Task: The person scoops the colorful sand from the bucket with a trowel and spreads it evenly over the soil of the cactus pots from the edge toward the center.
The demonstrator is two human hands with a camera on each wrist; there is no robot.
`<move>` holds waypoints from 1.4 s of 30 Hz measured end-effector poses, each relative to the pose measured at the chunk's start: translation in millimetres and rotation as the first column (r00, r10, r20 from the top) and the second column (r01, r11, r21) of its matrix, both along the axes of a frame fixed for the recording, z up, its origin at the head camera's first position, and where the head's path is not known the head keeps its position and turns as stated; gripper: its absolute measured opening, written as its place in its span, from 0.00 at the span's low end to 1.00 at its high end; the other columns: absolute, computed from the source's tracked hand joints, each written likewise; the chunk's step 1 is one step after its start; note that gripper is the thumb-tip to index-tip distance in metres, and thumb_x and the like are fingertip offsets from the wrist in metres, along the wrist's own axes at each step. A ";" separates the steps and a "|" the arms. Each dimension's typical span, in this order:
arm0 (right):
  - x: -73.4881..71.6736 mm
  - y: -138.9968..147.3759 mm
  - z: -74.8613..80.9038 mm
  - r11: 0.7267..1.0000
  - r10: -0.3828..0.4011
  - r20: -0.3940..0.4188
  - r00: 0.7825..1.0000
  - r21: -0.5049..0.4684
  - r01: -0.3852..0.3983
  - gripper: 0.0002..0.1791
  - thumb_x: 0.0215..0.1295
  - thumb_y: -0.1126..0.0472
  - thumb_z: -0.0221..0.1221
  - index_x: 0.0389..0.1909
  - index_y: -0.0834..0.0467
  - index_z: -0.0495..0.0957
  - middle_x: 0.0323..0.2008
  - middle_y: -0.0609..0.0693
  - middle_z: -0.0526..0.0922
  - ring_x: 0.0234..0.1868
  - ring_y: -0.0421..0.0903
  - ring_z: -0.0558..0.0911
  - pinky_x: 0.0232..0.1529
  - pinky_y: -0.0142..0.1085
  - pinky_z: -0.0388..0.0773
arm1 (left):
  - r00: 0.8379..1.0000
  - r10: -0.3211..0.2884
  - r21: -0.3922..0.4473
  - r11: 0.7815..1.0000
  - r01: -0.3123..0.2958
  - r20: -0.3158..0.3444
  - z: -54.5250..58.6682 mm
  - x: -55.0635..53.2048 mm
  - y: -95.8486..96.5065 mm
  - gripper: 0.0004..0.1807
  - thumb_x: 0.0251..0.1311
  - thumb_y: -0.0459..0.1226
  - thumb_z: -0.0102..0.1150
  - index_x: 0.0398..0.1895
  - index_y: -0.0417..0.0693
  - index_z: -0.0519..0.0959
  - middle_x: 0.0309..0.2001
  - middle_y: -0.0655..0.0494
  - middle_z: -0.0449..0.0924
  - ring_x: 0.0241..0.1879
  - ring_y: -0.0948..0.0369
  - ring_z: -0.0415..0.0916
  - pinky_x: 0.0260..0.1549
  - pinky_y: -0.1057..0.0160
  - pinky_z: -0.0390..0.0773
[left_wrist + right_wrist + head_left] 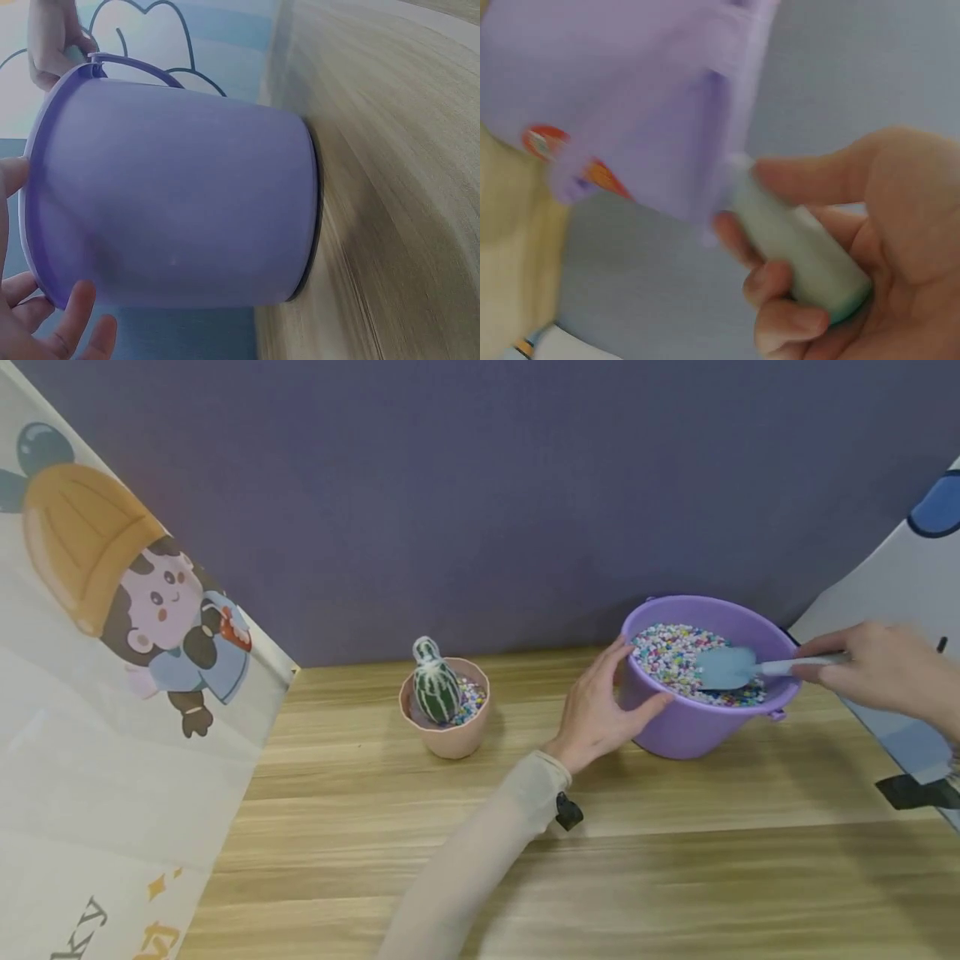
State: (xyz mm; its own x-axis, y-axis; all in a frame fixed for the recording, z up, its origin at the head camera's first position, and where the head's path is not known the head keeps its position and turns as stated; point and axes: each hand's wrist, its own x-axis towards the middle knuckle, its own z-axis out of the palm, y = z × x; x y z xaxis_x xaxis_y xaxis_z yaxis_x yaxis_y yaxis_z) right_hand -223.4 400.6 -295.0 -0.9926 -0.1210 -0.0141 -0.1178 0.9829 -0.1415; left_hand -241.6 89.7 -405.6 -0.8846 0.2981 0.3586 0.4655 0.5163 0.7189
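Observation:
A purple bucket (pixel 690 727) stands on the wooden table, with a bed of small multicoloured pebbles (pixel 667 652) inside. My left hand (pixel 600 710) holds the bucket's near-left rim, thumb at the front and fingers round the left side. At the right, my right hand (pixel 881 668) grips the pale handle (pixel 795 251) of a small light-blue shovel (pixel 726 668). The shovel's blade lies at the pebbles inside the bucket; whether it carries any, I cannot tell. To the left, a pinkish flowerpot (pixel 453 743) holds a striped green cactus (pixel 437 689) with coloured pebbles around part of its base.
Behind the table (pixel 337 827) rises a dark grey-blue panel (pixel 450 502). A white panel with a cartoon figure (pixel 165 593) borders the left side, and another printed panel (pixel 885 577) the right. The bucket's handle (pixel 630 105) hangs down on its right side.

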 end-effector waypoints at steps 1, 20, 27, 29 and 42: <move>-1.3 -0.4 -3.2 1.000 0.003 -0.007 1.000 -0.030 -0.004 0.28 0.75 0.51 0.59 0.56 0.74 0.82 0.32 0.67 0.87 0.28 0.53 0.74 0.26 0.41 0.70 | 1.000 -0.002 0.006 1.000 0.002 0.003 -0.2 0.1 -0.2 0.49 0.62 0.63 0.69 0.82 0.56 0.64 0.85 0.63 0.57 0.65 0.59 0.80 0.56 0.69 0.81; 2.8 10.5 -14.6 0.991 -0.046 -0.003 0.999 -0.125 0.045 0.32 0.75 0.47 0.60 0.60 0.74 0.80 0.59 0.85 0.74 0.50 0.81 0.78 0.42 0.70 0.75 | 1.000 -0.010 -0.030 1.000 0.010 -0.011 -3.1 0.0 -0.1 0.48 0.65 0.66 0.64 0.82 0.58 0.64 0.85 0.66 0.55 0.52 0.65 0.84 0.43 0.78 0.78; 4.4 13.1 -13.1 0.991 -0.081 -0.009 0.997 -0.111 0.080 0.32 0.77 0.48 0.59 0.60 0.75 0.78 0.58 0.87 0.73 0.38 0.73 0.81 0.34 0.59 0.76 | 1.000 -0.008 -0.036 0.999 0.007 -0.020 -3.6 -1.3 -1.4 0.47 0.65 0.66 0.64 0.82 0.59 0.64 0.86 0.67 0.54 0.51 0.67 0.84 0.43 0.78 0.78; 6.2 12.8 -13.0 0.990 -0.088 -0.024 0.996 -0.113 0.085 0.31 0.77 0.49 0.59 0.60 0.75 0.79 0.58 0.87 0.73 0.40 0.73 0.81 0.35 0.61 0.76 | 1.000 -0.006 -0.035 0.999 0.005 -0.022 -2.9 -0.5 -1.9 0.47 0.65 0.67 0.64 0.82 0.59 0.64 0.85 0.68 0.53 0.50 0.67 0.84 0.42 0.78 0.78; 16.4 17.8 -5.6 0.986 -0.117 -0.102 0.988 -0.128 0.104 0.26 0.74 0.52 0.62 0.58 0.72 0.81 0.59 0.86 0.74 0.37 0.68 0.80 0.29 0.43 0.68 | 0.999 -0.002 -0.035 0.999 0.001 -0.042 -3.2 0.9 -1.5 0.47 0.65 0.66 0.64 0.82 0.58 0.65 0.85 0.67 0.55 0.45 0.64 0.85 0.37 0.79 0.75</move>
State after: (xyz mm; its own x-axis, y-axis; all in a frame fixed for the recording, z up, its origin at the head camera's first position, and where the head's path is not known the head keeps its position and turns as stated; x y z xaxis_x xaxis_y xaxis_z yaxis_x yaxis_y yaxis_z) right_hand -207.1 418.3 -300.7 -0.9947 -0.0047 0.1030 -0.0307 0.9670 -0.2531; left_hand -240.7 88.2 -408.8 -0.8685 0.3124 0.3847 0.4956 0.5405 0.6799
